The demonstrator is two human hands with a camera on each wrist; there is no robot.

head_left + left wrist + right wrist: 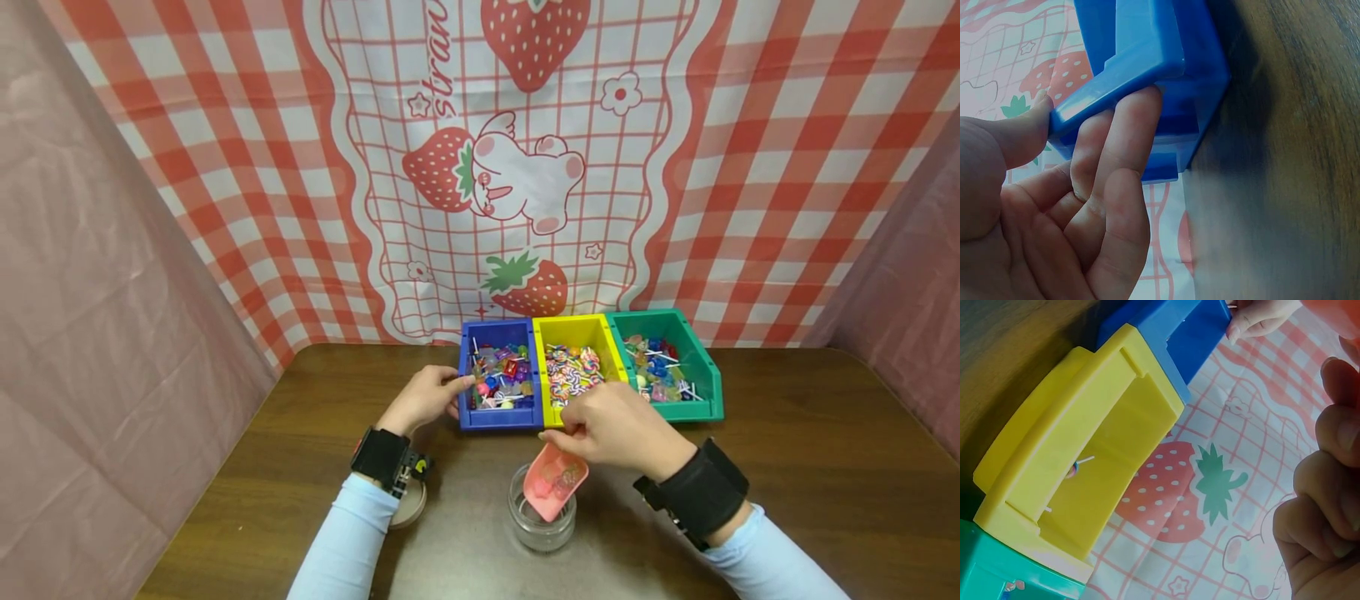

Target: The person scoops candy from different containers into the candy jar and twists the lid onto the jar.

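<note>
Right hand (618,429) hides pink scoop (555,482) handle.

Three candy bins stand side by side at the back centre of the brown table (787,467): blue bin (497,417), yellow bin (577,332), green bin (701,367), blocking that edge. A glass jar (542,521) with a pink scoop (555,482) over it fills the lower centre. A round lid (408,507) sits lower left. Bare tabletop lies open at far left and right.
</note>
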